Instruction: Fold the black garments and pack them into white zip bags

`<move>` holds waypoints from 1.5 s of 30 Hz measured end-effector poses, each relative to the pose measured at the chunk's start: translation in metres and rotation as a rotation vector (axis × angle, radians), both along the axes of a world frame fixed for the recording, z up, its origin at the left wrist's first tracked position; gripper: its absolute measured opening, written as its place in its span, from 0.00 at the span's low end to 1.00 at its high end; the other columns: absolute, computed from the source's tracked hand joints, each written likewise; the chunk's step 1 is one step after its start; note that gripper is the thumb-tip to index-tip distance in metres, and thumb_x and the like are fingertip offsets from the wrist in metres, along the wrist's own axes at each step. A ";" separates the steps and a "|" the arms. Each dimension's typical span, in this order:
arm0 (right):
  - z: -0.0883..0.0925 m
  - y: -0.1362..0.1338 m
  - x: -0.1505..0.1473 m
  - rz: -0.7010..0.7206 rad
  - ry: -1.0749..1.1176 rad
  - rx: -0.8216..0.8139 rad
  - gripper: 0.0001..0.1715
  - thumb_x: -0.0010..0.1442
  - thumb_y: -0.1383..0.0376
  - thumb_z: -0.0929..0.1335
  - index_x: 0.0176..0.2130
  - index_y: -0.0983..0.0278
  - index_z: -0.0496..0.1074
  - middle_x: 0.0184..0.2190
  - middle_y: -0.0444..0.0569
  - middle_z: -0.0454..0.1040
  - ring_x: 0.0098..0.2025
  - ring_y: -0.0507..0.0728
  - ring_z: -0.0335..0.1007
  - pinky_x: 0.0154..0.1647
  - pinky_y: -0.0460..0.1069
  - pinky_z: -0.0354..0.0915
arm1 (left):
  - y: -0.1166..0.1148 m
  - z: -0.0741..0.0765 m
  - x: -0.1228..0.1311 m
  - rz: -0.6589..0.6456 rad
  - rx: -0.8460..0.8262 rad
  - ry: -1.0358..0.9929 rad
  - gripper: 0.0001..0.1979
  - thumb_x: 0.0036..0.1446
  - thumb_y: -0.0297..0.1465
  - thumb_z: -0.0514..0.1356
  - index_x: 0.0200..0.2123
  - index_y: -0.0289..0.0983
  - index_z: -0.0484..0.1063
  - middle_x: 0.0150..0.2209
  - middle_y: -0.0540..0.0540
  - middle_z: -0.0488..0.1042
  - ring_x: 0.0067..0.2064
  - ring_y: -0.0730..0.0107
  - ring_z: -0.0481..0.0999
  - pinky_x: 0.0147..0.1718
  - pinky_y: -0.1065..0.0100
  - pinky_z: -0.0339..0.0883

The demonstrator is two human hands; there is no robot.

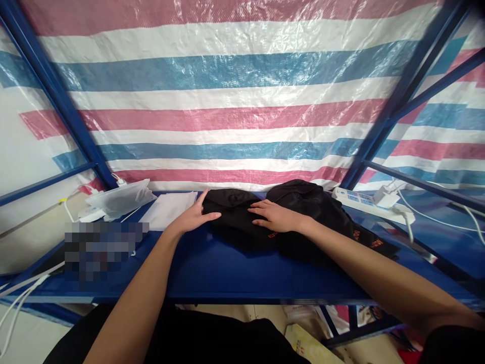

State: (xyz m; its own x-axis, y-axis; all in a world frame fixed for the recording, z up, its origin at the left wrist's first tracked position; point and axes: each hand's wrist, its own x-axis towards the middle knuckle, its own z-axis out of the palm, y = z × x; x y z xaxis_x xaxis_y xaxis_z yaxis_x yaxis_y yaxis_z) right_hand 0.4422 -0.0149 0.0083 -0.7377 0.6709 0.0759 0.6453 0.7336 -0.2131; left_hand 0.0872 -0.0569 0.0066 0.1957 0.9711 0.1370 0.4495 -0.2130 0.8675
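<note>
A black garment with small orange lettering lies bunched on a blue metal table. My left hand rests at the garment's left edge, fingers stretched out and thumb touching the cloth. My right hand lies flat on top of the garment near its middle, fingers spread and pointing left. Neither hand grips anything.
White plastic bags and a white sheet lie at the table's left. A white power strip with plugs and cables sits at the right. A striped tarp hangs behind, framed by blue posts. Cables hang off the left edge.
</note>
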 end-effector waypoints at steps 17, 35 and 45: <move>0.027 -0.026 -0.019 -0.248 0.216 0.098 0.22 0.76 0.51 0.65 0.49 0.58 0.84 0.42 0.50 0.86 0.40 0.62 0.82 0.44 0.52 0.71 | 0.007 0.005 -0.041 0.312 0.042 0.353 0.32 0.59 0.48 0.69 0.62 0.39 0.80 0.45 0.40 0.85 0.48 0.46 0.84 0.50 0.56 0.75; 0.016 0.032 0.009 -0.428 0.330 -0.160 0.16 0.63 0.67 0.73 0.50 0.62 0.71 0.31 0.41 0.75 0.30 0.54 0.75 0.33 0.47 0.69 | -0.135 -0.023 0.162 -0.211 0.419 0.548 0.13 0.64 0.22 0.60 0.47 0.41 0.80 0.47 0.38 0.74 0.46 0.54 0.76 0.41 0.56 0.75; 0.118 0.057 -0.037 -0.351 0.390 -0.363 0.21 0.49 0.70 0.85 0.40 0.65 0.77 0.32 0.47 0.82 0.20 0.54 0.78 0.19 0.44 0.67 | -0.124 0.020 0.100 0.174 0.297 -0.245 0.09 0.64 0.40 0.70 0.42 0.42 0.82 0.45 0.46 0.80 0.40 0.66 0.81 0.35 0.69 0.74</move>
